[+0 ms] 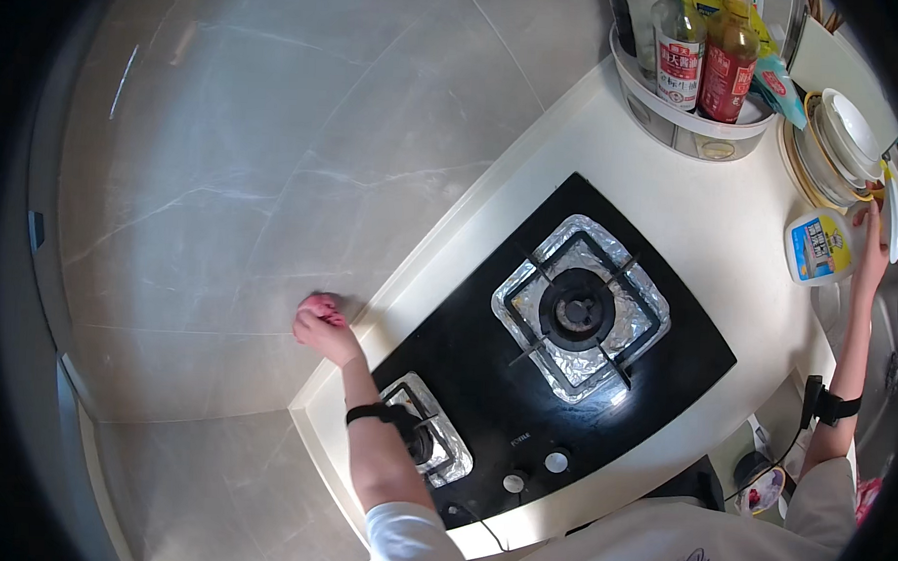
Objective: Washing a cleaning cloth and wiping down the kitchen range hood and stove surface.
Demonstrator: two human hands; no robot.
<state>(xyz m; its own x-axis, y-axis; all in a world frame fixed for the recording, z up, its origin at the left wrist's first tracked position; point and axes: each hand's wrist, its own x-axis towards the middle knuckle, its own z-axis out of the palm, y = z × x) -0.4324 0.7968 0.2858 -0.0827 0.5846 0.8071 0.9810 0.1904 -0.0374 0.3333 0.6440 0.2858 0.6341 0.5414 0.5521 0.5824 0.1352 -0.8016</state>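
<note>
My left hand (325, 334) is closed around a pink cloth (324, 306) and presses it to the grey marbled wall tiles (220, 235), just past the raised edge of the white counter. At the far right my right hand (872, 236) grips a white spray bottle (821, 247) by its neck, below the white and yellow spray head. The bottle bears a blue and yellow label. Between my arms lies a black gas hob (455, 318) with foil-lined burners and two round knobs. My left forearm partly hides the left burner.
A clear-walled rack (695, 133) with sauce bottles and packets stands at the back corner. Stacked white bowls (847, 138) and plates sit right beside the spray bottle. A metal sink (880, 355) lies under my right arm. Iron pan supports (542, 261) rise from the hob.
</note>
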